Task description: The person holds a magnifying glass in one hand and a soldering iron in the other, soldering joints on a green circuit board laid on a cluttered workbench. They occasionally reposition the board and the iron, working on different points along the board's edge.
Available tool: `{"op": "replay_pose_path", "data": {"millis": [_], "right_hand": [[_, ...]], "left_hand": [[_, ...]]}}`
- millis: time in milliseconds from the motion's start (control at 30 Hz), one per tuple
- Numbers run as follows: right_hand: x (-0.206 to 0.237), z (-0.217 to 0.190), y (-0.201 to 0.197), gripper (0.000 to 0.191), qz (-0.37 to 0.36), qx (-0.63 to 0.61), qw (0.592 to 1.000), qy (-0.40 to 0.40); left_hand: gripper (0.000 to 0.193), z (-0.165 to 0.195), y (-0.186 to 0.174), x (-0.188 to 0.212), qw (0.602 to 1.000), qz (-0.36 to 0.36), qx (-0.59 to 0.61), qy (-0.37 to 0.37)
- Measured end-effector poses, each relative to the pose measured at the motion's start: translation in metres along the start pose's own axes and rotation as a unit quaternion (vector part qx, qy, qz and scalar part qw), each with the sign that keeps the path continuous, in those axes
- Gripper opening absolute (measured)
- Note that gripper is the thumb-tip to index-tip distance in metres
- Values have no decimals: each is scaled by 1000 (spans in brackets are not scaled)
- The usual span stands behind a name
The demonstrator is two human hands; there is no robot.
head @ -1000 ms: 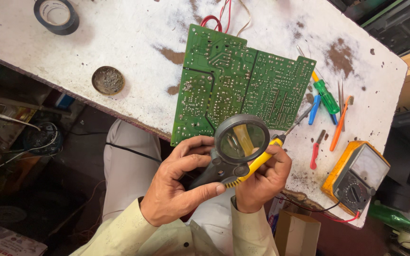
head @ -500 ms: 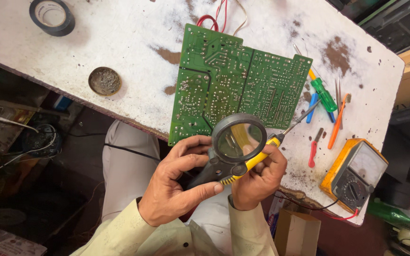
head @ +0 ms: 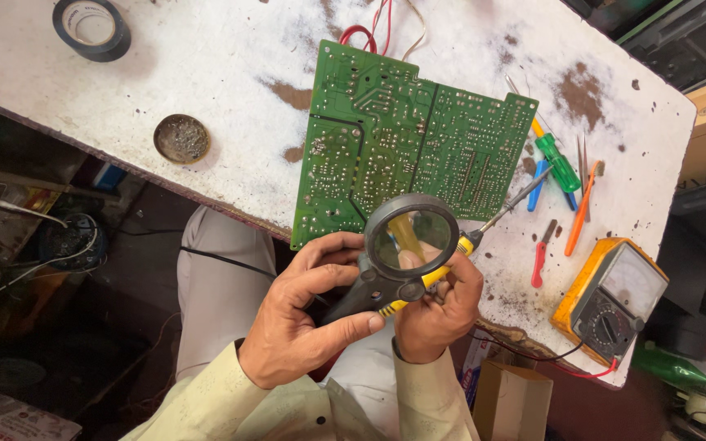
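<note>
A black-rimmed magnifying glass (head: 412, 238) sat at the near edge of a green circuit board (head: 402, 147), its lens over the board's lower corner. The left hand (head: 304, 322) was closed around the magnifier's dark handle, thumb lying along it. The right hand (head: 435, 310) was clamped on a yellow-and-black screwdriver (head: 451, 257) — its thin metal shaft angled up and to the right, the tip resting at the board's right edge. Against the two earlier views, the hands, lens and screwdriver sat in almost the same pose over the same corner; only the camera seemed to have drifted a little. That steadiness suggested close inspection of one spot was under way, not a move to a new area.

The board lay solder side up on a worn white counter (head: 206, 73), red and white wires at its far edge. To the right lay coloured screwdrivers (head: 556, 163) and a yellow multimeter (head: 610, 298). To the left sat a small round tin (head: 181, 139) and — farther off — a roll of black tape (head: 91, 28).
</note>
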State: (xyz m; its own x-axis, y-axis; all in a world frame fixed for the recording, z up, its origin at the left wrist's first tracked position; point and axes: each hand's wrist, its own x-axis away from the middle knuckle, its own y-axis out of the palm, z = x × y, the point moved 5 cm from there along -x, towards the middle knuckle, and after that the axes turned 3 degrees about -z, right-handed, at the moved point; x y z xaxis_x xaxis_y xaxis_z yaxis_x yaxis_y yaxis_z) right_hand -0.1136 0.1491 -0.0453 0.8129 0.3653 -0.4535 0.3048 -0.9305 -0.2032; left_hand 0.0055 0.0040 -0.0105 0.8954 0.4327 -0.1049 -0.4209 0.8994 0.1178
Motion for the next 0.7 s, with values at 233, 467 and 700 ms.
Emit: {"op": "replay_pose_path", "data": {"millis": [233, 467, 700], "right_hand": [[5, 4, -18, 42, 35, 74, 996, -33], [-8, 10, -77, 34, 114, 194, 974, -32], [-12, 22, -109, 28, 96, 286, 951, -67]], "left_hand": [[40, 2, 0, 0, 1000, 3, -3, 8], [39, -1, -1, 1, 1000, -2, -2, -2], [40, -1, 2, 0, 1000, -7, -1, -4]]}}
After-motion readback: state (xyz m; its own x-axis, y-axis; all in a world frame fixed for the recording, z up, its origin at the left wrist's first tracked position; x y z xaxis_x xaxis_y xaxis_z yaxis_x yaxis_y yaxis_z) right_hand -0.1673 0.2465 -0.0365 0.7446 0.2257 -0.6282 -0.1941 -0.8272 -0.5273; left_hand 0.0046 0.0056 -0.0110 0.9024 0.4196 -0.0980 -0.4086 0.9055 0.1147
